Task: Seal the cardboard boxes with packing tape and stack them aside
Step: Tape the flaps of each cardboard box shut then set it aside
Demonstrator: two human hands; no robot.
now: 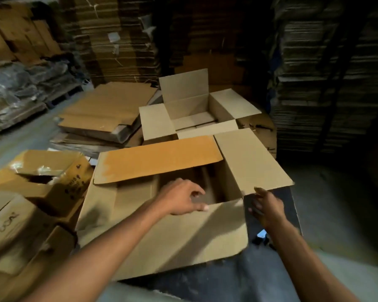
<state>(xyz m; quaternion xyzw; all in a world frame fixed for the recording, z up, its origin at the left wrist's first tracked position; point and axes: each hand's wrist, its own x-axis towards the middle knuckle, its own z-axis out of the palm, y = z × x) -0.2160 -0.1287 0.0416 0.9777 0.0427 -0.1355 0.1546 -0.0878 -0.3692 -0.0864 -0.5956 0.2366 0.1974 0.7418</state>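
An open cardboard box [162, 232] lies right in front of me with all its flaps spread. My left hand [181, 199] reaches over the near flap, thumb on its top edge and fingers loosely bent over the opening. My right hand [266, 205] hovers by the box's right corner, fingertips touching the edge of the right flap [251, 160]. The far flap [159, 158] shows an orange-brown face. A second open box [196, 110] stands behind it, flaps out. No tape roll is in view.
Flattened cartons [105, 112] lie stacked at the centre left. Printed boxes [42, 177] crowd the left side. Tall stacks of flat cardboard [314, 73] wall the back and right. Plastic-wrapped bundles on a pallet [20, 90] sit at far left. Dark floor [336, 203] opens to the right.
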